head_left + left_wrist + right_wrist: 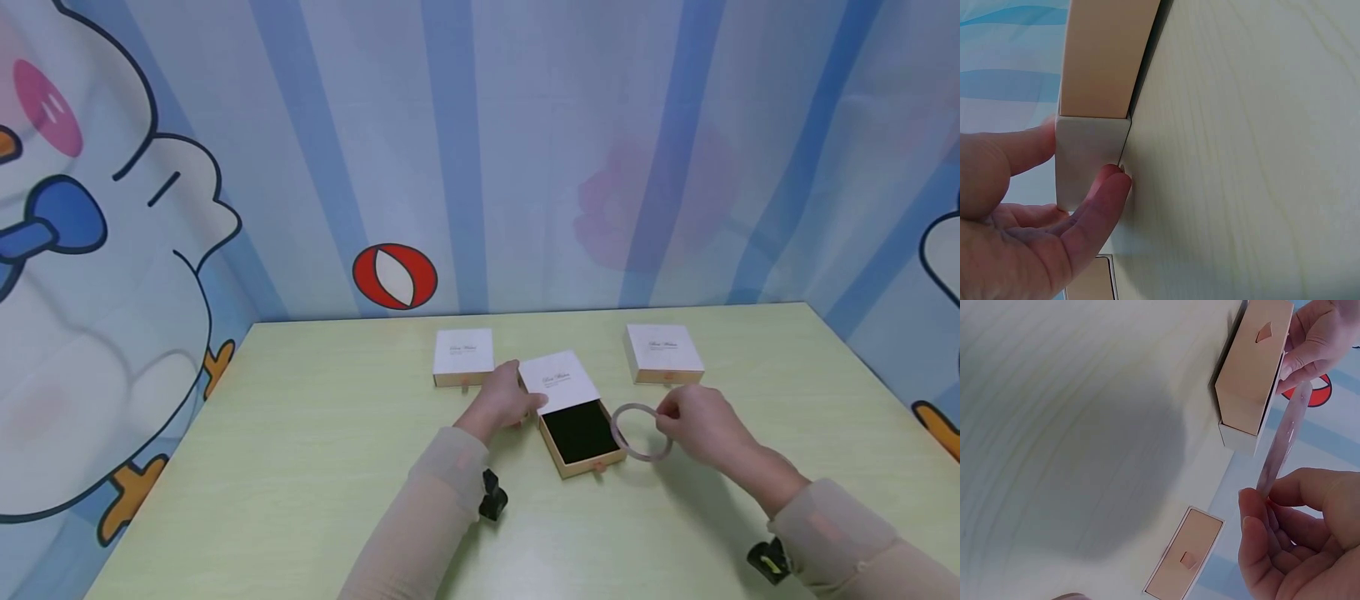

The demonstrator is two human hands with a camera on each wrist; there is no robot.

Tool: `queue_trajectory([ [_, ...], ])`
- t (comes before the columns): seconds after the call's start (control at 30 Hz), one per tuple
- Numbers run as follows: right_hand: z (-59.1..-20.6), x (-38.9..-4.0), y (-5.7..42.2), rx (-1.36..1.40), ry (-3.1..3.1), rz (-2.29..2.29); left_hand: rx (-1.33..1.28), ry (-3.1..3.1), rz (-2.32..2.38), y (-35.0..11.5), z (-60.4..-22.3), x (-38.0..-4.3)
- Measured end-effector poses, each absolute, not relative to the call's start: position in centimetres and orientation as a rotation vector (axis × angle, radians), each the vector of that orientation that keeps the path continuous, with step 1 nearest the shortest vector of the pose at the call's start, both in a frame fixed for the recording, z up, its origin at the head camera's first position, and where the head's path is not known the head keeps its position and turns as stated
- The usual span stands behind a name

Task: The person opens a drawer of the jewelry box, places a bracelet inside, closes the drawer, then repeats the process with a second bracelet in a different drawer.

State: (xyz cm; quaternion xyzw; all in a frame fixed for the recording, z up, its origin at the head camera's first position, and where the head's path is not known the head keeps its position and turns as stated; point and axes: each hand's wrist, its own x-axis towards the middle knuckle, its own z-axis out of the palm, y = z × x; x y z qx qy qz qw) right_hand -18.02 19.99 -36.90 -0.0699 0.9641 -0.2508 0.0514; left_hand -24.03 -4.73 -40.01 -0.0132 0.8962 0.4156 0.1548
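Hands (504, 397) (701, 425) gripping box (561, 385), pinching bangle (1284, 440)

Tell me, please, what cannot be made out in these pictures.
Head: lettering on the open box, too small to read.
Head: inside of the right box, hidden by its cover.
Left wrist: lower box, partly hidden by the left hand.
Right wrist: bottom object, cut off by edge.

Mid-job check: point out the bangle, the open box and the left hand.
Bangle (1284, 439), right wrist view: middle of its band.
Open box (577, 432), head view: dark drawer lining.
Left hand (502, 398), head view: back of the hand.
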Motion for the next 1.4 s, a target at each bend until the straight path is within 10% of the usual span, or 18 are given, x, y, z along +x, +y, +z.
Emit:
queue_trajectory([
  [1.4, -36.9, -18.6, 18.0, -0.319, 2.982, -0.727, -0.019, 2.546, 1.231, -4.8, -39.7, -23.7],
])
